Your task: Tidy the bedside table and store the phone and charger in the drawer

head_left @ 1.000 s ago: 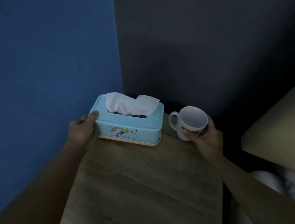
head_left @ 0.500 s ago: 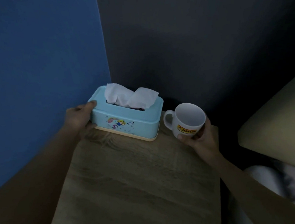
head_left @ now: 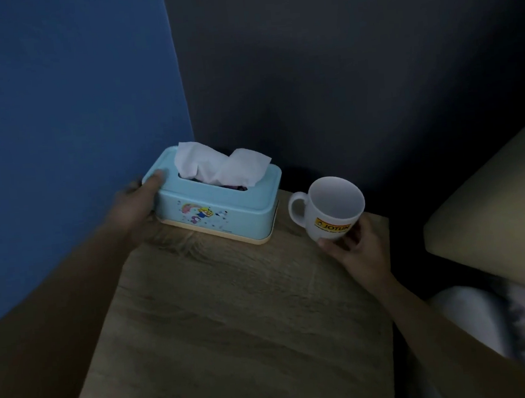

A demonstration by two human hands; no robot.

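The left hand (head_left: 135,206) gripped the left end of a light-blue tissue box (head_left: 220,202), with the thumb laid over the top corner of the lid and the other fingers wrapped round the end wall, out of sight and somewhat blurred. The box stood on the wooden bedside table (head_left: 234,322), at its far left corner, against the blue wall (head_left: 66,114). Just right of the thumb, white tissue (head_left: 220,167) stuck up out of the slot in the lid. Below the thumb, on the near wall of the box, there was a small cartoon print.

The right hand (head_left: 357,247) held a white mug (head_left: 332,208) from below and from the near side, the fingers closed on its lower wall and base. The mug was tilted, its open mouth turned up towards the camera and its handle pointing left, towards the tissue box, with a gap between the two. A yellow label reading JOTUN sat on the wall of the mug just above the fingertips. Whether the base of the mug touched the table could not be told, since the hand covered it; it seemed slightly raised.

Right of that hand lay a beige pillow (head_left: 494,210) and pale bedding (head_left: 503,320). Neither phone, charger nor drawer was in view.
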